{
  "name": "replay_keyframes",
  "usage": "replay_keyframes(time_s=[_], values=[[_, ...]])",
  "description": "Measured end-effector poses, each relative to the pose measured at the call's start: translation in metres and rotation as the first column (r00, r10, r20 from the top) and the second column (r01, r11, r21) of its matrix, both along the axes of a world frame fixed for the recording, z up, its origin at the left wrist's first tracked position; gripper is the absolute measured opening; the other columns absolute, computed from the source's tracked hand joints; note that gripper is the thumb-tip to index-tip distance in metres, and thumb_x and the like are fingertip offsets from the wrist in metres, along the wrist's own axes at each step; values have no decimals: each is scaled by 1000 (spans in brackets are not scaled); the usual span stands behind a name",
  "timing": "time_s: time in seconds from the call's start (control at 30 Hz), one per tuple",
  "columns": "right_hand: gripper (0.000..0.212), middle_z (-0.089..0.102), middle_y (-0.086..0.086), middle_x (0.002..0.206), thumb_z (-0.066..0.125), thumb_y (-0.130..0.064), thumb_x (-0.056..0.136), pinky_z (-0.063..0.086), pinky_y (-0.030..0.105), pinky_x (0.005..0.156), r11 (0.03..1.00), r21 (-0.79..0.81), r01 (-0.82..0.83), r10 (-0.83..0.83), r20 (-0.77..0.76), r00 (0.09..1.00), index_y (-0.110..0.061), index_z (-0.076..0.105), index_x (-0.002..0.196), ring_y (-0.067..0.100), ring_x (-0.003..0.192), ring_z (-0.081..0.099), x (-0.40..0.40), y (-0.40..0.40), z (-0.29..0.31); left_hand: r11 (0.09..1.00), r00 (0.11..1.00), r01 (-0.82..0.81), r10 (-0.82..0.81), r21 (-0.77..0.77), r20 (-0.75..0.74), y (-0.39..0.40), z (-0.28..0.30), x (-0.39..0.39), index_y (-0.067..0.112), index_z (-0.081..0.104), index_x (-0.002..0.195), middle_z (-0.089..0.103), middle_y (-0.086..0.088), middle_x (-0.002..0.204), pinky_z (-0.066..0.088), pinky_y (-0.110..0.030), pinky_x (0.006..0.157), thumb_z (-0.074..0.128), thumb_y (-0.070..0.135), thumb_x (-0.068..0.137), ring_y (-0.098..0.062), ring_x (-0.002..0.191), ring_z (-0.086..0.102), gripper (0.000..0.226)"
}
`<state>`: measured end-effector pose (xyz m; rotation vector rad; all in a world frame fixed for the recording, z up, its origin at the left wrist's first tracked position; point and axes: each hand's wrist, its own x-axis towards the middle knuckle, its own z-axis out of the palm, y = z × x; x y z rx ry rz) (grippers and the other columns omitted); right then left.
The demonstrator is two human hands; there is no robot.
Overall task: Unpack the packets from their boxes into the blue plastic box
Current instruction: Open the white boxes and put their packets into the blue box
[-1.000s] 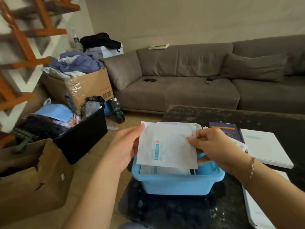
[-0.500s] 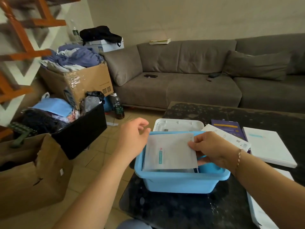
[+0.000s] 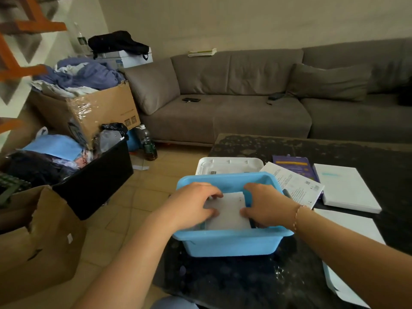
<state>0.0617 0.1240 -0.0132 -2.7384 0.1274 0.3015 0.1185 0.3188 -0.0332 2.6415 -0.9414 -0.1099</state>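
The blue plastic box (image 3: 231, 244) stands at the near left corner of the dark table. A white packet (image 3: 227, 210) lies flat inside it, on top of other packets. My left hand (image 3: 191, 206) and my right hand (image 3: 265, 206) are both down inside the box, one at each side of the packet. Their curled fingers and thumbs hold its left and right edges. Behind the box lies its white lid (image 3: 229, 166). A purple box (image 3: 292, 166) and a white box (image 3: 347, 188) lie to the right.
A white leaflet (image 3: 294, 184) rests between the blue box and the purple box. More white sheets (image 3: 354, 228) lie near the right forearm. On the floor at left stand cardboard boxes (image 3: 38, 239), a black bin (image 3: 98, 181) and a bottle (image 3: 149, 146). A grey sofa (image 3: 245, 112) runs behind the table.
The packet went from held up above the box down into it. Both hands followed it in, and my left hand, briefly off it, is on its left edge again.
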Motion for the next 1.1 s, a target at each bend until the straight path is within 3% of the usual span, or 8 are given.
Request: replay_keyframes(time_s=[0.13, 0.23, 0.33, 0.4, 0.57, 0.73, 0.93, 1.1], values=[[58, 63, 2, 113, 63, -28, 91, 46, 30, 95, 994, 48, -101, 101, -7, 995, -18, 39, 143, 19, 105, 59, -7, 0, -2, 1000, 1000, -4, 4, -2, -15, 1, 0, -1, 36, 60, 123, 60, 19, 119, 51, -35, 95, 72, 34, 85, -2, 107, 54, 40], [55, 67, 2, 106, 62, -29, 92, 49, 30, 90, 990, 63, -127, 116, 158, 981, -21, 42, 143, 19, 99, 62, -25, -8, 9, 992, 956, 19, 18, -123, 292, -13, 1, -19, 26, 66, 117, 65, 12, 116, 51, -35, 94, 73, 27, 86, -9, 108, 59, 32], [36, 68, -13, 85, 62, -24, 93, 49, 12, 71, 981, 181, -71, -35, 522, 852, -32, 56, 128, 5, 78, 64, -67, -48, 25, 813, 816, 321, 23, -486, 577, -38, -8, -68, 10, 73, 99, 70, -1, 98, 53, -26, 86, 68, 12, 88, -13, 90, 64, 12], [26, 67, -15, 76, 64, -16, 91, 50, 11, 65, 948, 313, 65, -263, 648, 715, -31, 64, 113, 3, 71, 65, -102, -91, 17, 717, 736, 542, -152, -439, 660, -62, -28, -101, 9, 71, 99, 69, -5, 98, 52, -24, 82, 61, 9, 93, -16, 86, 64, 12], [50, 67, -13, 95, 65, 7, 79, 48, 13, 72, 897, 186, 401, -436, 511, 741, -38, 61, 99, 17, 90, 70, -184, -191, -63, 686, 677, 700, -550, -198, 489, -123, -95, -122, 14, 68, 119, 61, -1, 126, 56, -31, 80, 69, 10, 90, -16, 97, 63, 29], [74, 28, -39, 141, 72, -16, 81, 26, 17, 112, 982, 11, 190, -187, 240, 952, -61, 37, 127, -8, 133, 32, -230, -227, -107, 762, 801, 589, -508, -269, 316, -159, -119, -118, 18, 66, 119, 58, 5, 131, 59, -33, 85, 79, 7, 78, -12, 101, 64, 45], [58, 41, -44, 134, 81, -22, 77, 52, 42, 95, 997, -2, 77, -67, 463, 884, -53, 57, 120, 6, 129, 50, -226, -236, -143, 762, 841, 540, -471, -357, 266, -174, -128, -118, 20, 74, 112, 68, 2, 119, 60, -31, 80, 78, 7, 79, -9, 95, 63, 36], [45, 68, -25, 114, 71, -4, 77, 52, 29, 94, 979, 204, 22, -155, 665, 731, -39, 70, 105, 1, 121, 56, -227, -233, -116, 674, 871, 491, -398, -551, 289, -178, -94, -127, 14, 74, 109, 71, 3, 111, 58, -26, 84, 66, 20, 88, -4, 103, 65, 24]])
